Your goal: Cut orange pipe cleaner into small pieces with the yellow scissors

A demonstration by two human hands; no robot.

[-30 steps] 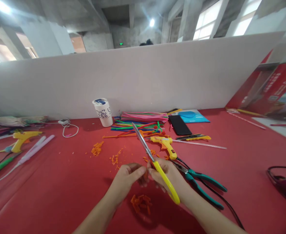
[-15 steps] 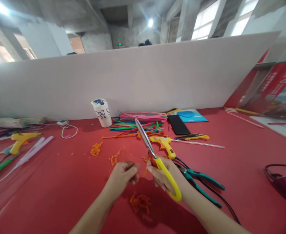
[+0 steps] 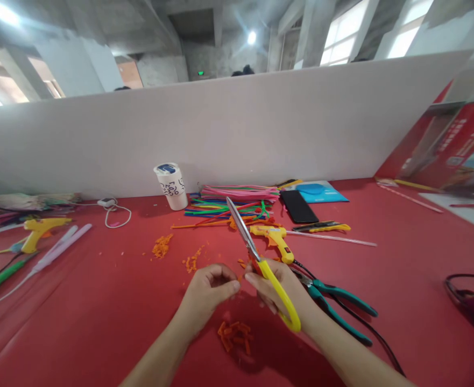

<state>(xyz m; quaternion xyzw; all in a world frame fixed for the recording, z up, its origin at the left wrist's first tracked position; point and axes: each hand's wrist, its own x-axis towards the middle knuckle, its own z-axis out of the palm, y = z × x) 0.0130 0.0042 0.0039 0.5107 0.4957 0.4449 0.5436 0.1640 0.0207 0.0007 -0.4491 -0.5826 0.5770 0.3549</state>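
Note:
My right hand (image 3: 275,287) is closed round scissors (image 3: 275,293) with yellow handles, their long metal blades pointing up and away to the left. Close beside it, my left hand (image 3: 210,295) has its thumb and fingers drawn together in a pinch. A speck of orange shows by the left thumb tip; what the fingers hold is too small to make out. Below the hands lies a small heap of short orange cut pieces (image 3: 234,336). Beyond them are orange fluffy bits (image 3: 163,246) and scattered orange crumbs (image 3: 192,262) on the red table (image 3: 140,328).
Coloured pipe cleaners (image 3: 240,194) lie by the white partition (image 3: 220,129), near a white cup (image 3: 172,188). At right are a yellow glue gun (image 3: 275,239), green-handled pliers (image 3: 341,298), a phone (image 3: 299,206) and a cutter knife (image 3: 327,227). Another glue gun (image 3: 39,231) lies left.
My left hand has come nearer the right, its thumb now reaching close to the right fingertips. The scissors stay in my right hand. The view has shifted slightly.

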